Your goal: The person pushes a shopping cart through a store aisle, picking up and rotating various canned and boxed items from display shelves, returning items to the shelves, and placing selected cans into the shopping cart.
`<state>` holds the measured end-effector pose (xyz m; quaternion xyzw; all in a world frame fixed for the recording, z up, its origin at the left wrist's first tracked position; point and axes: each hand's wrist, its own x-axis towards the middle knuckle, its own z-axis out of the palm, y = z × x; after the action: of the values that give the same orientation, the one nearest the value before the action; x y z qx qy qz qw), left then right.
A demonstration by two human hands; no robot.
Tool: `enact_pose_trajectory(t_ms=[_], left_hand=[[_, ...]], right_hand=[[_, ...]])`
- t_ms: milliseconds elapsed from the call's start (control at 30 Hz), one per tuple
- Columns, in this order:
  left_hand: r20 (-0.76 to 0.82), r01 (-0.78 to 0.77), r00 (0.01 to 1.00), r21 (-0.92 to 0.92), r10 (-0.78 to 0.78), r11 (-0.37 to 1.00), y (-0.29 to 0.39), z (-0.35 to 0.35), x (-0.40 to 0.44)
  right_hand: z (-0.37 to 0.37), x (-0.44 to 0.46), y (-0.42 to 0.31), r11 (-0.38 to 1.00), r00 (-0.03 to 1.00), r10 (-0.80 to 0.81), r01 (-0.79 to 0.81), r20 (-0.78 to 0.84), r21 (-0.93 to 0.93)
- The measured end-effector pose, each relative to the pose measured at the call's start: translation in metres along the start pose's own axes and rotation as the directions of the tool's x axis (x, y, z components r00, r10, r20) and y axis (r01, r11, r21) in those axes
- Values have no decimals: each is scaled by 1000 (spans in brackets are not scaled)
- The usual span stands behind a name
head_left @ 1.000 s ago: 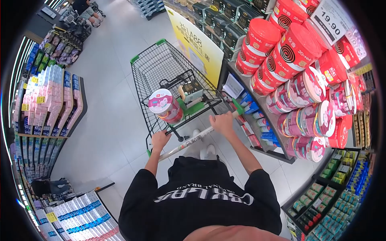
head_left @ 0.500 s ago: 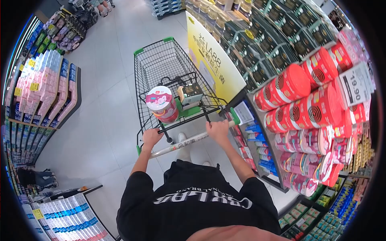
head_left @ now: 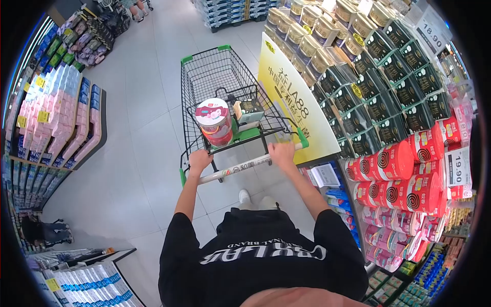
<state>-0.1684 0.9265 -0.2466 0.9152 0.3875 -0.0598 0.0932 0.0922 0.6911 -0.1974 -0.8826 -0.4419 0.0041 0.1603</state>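
A black wire shopping cart with green corner caps stands in front of me. Its pale handlebar carries printed lettering. My left hand is wrapped round the bar near its left end. Toward the right end, my right hand grips the same bar. In the near part of the cart sits a round pink tub with a white and pink lid. Beside it on the right lies a dark green box with a tan side. The undersides of my fingers are hidden.
A yellow sign board stands close along the cart's right side. Behind it rise stacked dark boxes and red canisters. Pink packs fill a left-hand display. A person stands at lower left; tiled floor lies between.
The cart and I have moved forward along the aisle. The right-hand display has slid back past me, and more gold and dark boxes show. Both hands keep their hold on the bar.
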Motion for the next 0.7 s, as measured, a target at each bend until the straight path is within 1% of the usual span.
enact_pose_trajectory(t_ms=[133, 200, 233, 333, 367, 433, 533, 567, 667, 700], left_hand=[[-6, -2, 1000, 28, 2, 1000, -19, -10, 55], [-5, 8, 1000, 18, -8, 1000, -24, -20, 78], [2, 13, 1000, 18, -13, 1000, -27, -23, 88], [13, -2, 1000, 45, 1, 999, -29, -40, 119], [71, 34, 997, 34, -37, 999, -29, -49, 129], [70, 40, 997, 24, -41, 999, -35, -55, 154], [119, 68, 990, 38, -72, 997, -48, -52, 179], [129, 81, 988, 43, -86, 996, -50, -56, 192], [144, 200, 968, 55, -206, 978, -44, -71, 213], [175, 217, 958, 75, -227, 973, -43, -75, 224]], right_hand=[[16, 58, -6, 998, 999, 1, 1, -38, 63], [12, 87, -15, 999, 999, 0, 2, -48, 36], [12, 97, -17, 1000, 999, 4, -2, -47, 27], [5, 136, -21, 995, 1000, -8, 8, -1, 95], [8, 149, -21, 996, 1000, -19, 20, -18, 82], [21, 173, -20, 998, 998, -35, 38, -56, 56], [25, 206, -21, 995, 998, -45, 41, 36, 87], [33, 216, -21, 997, 999, -43, 44, -14, 65], [31, 246, -24, 994, 999, -51, 50, 7, 99], [33, 256, -23, 992, 998, -59, 58, 9, 116]])
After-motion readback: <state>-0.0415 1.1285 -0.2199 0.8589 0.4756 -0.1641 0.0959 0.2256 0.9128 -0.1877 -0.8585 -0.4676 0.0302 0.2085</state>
